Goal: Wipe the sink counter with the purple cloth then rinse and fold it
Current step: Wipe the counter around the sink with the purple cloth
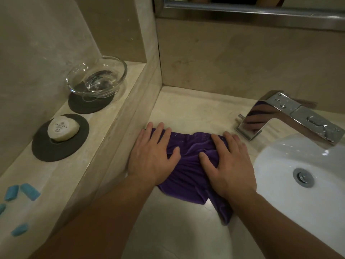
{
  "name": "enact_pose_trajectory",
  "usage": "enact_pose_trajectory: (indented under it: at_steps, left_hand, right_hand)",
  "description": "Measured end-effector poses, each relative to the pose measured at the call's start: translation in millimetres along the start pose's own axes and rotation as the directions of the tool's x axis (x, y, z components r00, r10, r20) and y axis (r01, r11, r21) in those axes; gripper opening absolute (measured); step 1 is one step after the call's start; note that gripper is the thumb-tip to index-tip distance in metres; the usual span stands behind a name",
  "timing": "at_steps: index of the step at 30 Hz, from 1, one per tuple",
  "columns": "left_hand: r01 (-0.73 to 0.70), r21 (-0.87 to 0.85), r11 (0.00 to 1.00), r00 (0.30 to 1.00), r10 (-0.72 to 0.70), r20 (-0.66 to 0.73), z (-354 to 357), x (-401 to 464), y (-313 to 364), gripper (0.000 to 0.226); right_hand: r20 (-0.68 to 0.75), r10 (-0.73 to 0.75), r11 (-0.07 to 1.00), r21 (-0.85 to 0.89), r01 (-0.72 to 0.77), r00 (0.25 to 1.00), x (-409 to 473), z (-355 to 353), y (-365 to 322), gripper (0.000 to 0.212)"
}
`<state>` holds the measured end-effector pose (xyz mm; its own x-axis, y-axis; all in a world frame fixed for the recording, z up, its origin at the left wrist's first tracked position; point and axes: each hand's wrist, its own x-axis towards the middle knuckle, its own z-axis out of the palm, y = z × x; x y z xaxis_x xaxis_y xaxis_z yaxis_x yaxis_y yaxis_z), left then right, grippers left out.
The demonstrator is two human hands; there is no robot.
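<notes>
We see the pale stone table (pixel 186 230) running from the back wall toward us, with a raised ledge (pixel 97 146) along its left edge and the white sink (pixel 291 165) sunk into its right side. The chrome faucet (pixel 291 116) stands at the table's back edge beside the sink, beaded with water drops. The purple cloth (pixel 188 171) lies bunched on the table between the ledge and the sink, closer to the back edge than the front, one tail trailing toward us. Our left hand (pixel 151 157) lies flat on the cloth's left part, its fingers (pixel 158 131) straight and spread, tips reaching past the cloth onto bare stone; it grips nothing. Our right hand (pixel 229 163) presses the cloth's right part the same way, fingers extended and thumb angled inward, holding nothing. On the ledge a clear glass bowl (pixel 97 75) sits on a dark round mat (pixel 89 104) toward the back, a wrapped white soap (pixel 62 128) sits on a second dark mat (pixel 56 146) nearer us, and small blue pieces (pixel 29 191) lie scattered at the ledge's front end.
</notes>
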<state>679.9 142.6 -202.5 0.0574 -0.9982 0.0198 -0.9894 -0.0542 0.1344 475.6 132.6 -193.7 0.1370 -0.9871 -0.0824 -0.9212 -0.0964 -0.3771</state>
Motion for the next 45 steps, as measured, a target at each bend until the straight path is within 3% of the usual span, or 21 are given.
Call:
enact_pose_trajectory:
  at_steps: [19, 45]
  left_hand:
    - [-0.012, 0.038, 0.999, 1.0, 0.011, 0.013, -3.0, 72.7, 8.0, 0.082]
    - [0.051, 0.051, 0.997, 0.992, -0.045, -0.115, 6.1, 152.9, 21.7, 0.071]
  right_hand:
    - [-0.07, -0.044, 0.999, -0.001, 0.045, 0.997, 64.5, 3.8, -11.9, 0.07]
    - [-0.298, 0.101, 0.994, 0.059, -0.087, 0.949, 139.5, 13.4, -16.7, 0.06]
